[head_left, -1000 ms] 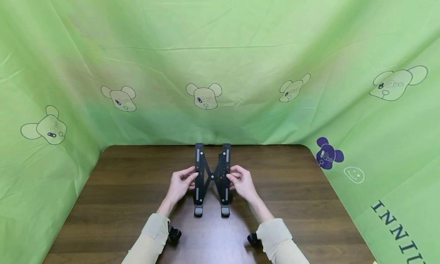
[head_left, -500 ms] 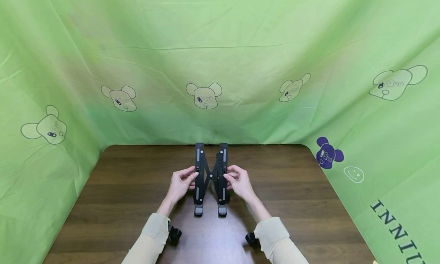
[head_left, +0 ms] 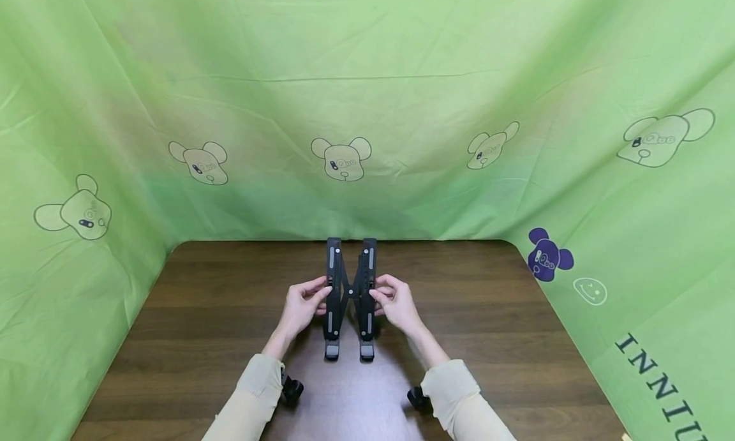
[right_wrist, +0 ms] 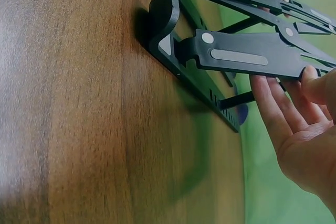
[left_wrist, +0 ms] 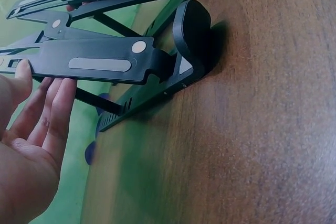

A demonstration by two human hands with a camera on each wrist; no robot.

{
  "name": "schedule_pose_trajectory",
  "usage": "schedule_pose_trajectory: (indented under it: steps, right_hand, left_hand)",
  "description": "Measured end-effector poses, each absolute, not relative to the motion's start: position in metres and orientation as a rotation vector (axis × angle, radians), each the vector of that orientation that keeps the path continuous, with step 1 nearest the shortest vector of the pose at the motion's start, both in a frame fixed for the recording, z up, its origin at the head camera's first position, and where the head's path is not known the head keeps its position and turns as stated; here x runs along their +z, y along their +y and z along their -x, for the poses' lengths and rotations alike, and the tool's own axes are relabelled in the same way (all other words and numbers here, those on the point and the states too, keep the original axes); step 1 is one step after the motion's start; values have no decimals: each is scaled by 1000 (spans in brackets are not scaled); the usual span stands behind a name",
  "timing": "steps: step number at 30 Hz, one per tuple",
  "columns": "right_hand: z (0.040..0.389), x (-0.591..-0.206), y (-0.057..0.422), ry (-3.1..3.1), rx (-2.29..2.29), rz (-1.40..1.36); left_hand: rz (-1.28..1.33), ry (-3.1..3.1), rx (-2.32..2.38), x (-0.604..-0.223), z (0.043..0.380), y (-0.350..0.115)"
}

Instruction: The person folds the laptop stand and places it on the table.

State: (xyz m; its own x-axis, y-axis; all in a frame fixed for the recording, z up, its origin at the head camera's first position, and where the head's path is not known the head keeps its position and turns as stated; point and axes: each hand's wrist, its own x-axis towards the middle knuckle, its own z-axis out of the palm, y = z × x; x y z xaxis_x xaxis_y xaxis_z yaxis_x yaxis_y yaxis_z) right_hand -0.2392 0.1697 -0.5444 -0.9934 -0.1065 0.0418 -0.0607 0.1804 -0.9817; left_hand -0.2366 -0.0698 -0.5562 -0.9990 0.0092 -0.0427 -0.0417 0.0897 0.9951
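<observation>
A black folding laptop stand (head_left: 334,307) stands raised on the wooden table, its two long arms joined by an X-shaped brace. Grey pads (left_wrist: 100,65) line the arms, and their front ends carry upturned lips (right_wrist: 164,11). My left hand (head_left: 301,306) pinches the left arm at its outer side, thumb on top and fingers underneath. On the other side, my right hand (head_left: 400,306) grips the right arm the same way. Slotted base legs (right_wrist: 210,98) rest on the tabletop beneath, as both wrist views show.
The brown wooden table (head_left: 230,339) reaches back to a green cloth (head_left: 344,109) hung behind and at both sides, printed with bear heads. Dark wrist cameras (head_left: 291,391) sit at both cuffs.
My right hand has moved left with the right arm of the stand, so the two arms are closer together and the X brace is narrower. My left hand has stayed in place.
</observation>
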Motion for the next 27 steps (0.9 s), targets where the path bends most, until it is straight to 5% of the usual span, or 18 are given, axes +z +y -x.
schedule_pose_trajectory:
  steps: [27]
  right_hand:
    - [239,-546,152,2387,-2023,144]
  left_hand:
    - [30,2295,2086,-556,236,-70]
